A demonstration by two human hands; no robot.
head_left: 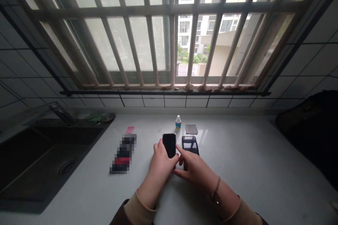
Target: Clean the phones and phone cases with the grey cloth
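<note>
A black smartphone (169,144) is gripped by my left hand (161,156), whose fingers wrap its left edge while the thumb lies across its lower part. My right hand (194,165) is at the phone's right side, its index fingertip against or very near that edge; whether it grips the phone I cannot tell. Under and behind the right hand, a second phone (190,143) lies on the counter, its screen reflecting the window bars. Just beyond the phones stand a small white-capped bottle (178,123) with a blue and yellow label and a flat grey square (191,129).
On the white counter (250,168), a pixelated dark item (123,154) and a pink piece (130,129) lie to the left. A dark sink (50,147) with a faucet (63,114) is at far left. A black bag (311,133) stands at right; a barred window (169,8) is ahead.
</note>
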